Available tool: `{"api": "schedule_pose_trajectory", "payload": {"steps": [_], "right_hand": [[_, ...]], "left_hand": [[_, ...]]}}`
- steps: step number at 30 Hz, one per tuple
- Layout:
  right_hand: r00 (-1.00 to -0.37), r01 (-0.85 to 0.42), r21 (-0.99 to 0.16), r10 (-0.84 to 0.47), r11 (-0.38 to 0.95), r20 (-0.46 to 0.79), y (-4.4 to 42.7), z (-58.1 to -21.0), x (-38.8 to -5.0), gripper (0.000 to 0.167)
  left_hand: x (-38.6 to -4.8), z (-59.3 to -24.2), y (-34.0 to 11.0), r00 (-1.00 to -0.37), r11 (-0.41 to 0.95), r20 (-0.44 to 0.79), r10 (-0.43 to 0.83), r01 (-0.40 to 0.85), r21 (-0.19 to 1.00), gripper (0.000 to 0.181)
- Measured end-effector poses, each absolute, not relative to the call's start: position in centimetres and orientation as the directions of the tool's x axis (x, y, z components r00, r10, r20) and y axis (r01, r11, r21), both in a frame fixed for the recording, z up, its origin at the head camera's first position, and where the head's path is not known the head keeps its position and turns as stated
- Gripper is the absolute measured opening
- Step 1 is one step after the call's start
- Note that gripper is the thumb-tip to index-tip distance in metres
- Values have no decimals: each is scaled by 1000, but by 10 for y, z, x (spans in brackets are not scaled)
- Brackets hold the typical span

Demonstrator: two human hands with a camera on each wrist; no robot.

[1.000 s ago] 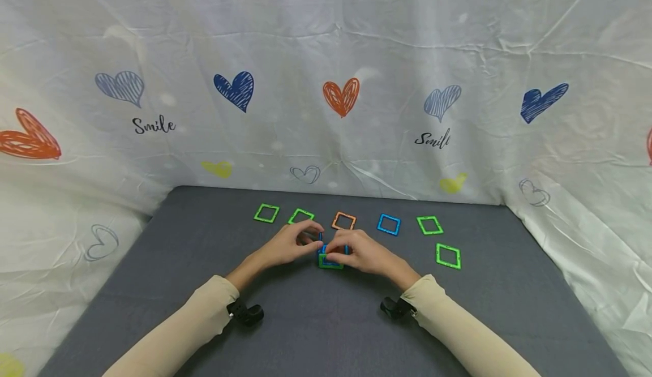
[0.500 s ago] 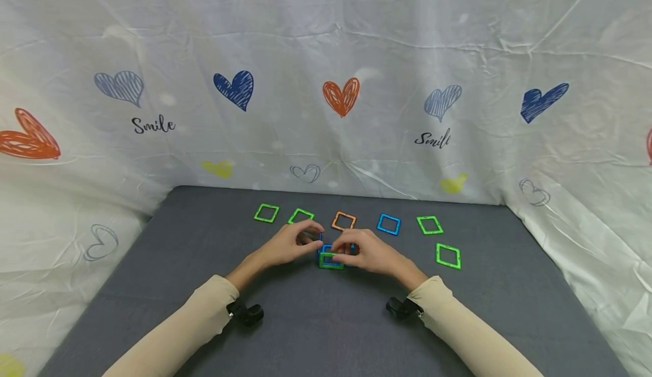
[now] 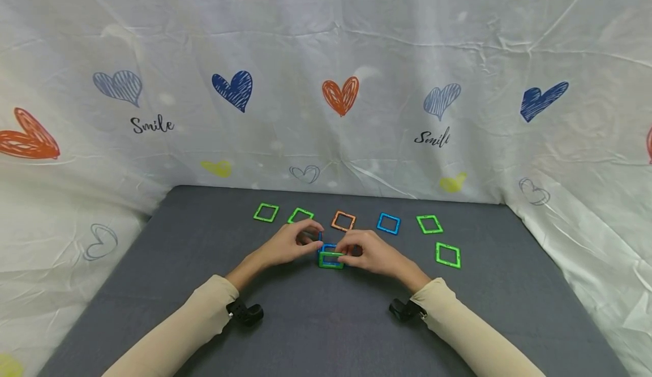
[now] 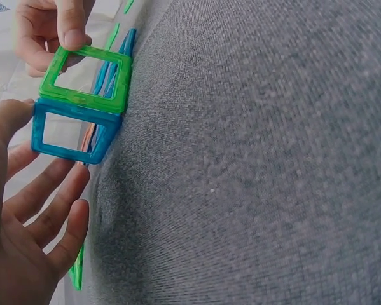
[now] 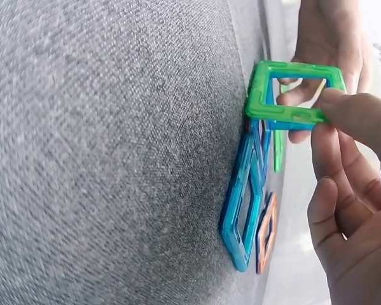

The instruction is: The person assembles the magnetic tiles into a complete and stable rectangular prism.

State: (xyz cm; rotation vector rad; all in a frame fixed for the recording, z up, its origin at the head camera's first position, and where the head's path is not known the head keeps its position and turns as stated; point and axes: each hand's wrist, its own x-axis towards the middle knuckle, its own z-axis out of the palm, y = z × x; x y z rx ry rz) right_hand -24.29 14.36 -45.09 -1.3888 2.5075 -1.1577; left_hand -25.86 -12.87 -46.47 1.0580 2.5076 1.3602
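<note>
A green square magnetic tile frame (image 4: pixel 82 96) stands upright, edge to edge with an upright blue tile frame (image 4: pixel 76 113), forming a corner. In the left wrist view my left hand (image 3: pixel 292 245) holds the blue frame, thumb on its upper corner and fingertips at the opposite edge. My right hand (image 3: pixel 369 252) pinches the green frame's upper right corner between thumb and fingers, clearest in the right wrist view. Further blue edges show behind the green frame; how they join is partly hidden by the hands.
Loose square frames lie in a row behind the hands: two green on the left, an orange one (image 3: pixel 334 220), a blue one (image 3: pixel 398 226) and a green one (image 3: pixel 429 217). Another green frame (image 3: pixel 447 245) lies to the right. A heart-printed white curtain (image 3: pixel 285 139) hangs behind the table.
My right hand has shifted slightly right along the green frame, uncovering more of its top edge and the blue behind it. The left hand has stayed put.
</note>
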Motion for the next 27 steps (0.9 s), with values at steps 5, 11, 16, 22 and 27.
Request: {"api": "schedule_pose_trajectory", "payload": {"steps": [5,11,16,22,27], "right_hand": [[-600,-710,-631,-737,311,311,143,-451,-241,12],[-594,-719,-627,-734,301,329,143,-450,-240,12],[-580,-732,-617,-739,289,342,142,-449,-240,11],[-572,-738,-612,-745,285,344,141,-450,-240,11],[-571,-740,-608,-746,287,342,140,-451,-241,12]], "left_hand": [[-258,-464,-128,-760,367,218,613,517,773,39],[-259,-464,-128,-765,371,213,608,511,775,39],[-259,-464,-128,-767,378,210,606,510,772,39],[-258,-465,-128,-771,384,202,604,503,775,39],[-258,-465,-129,-766,376,207,609,508,775,39]]}}
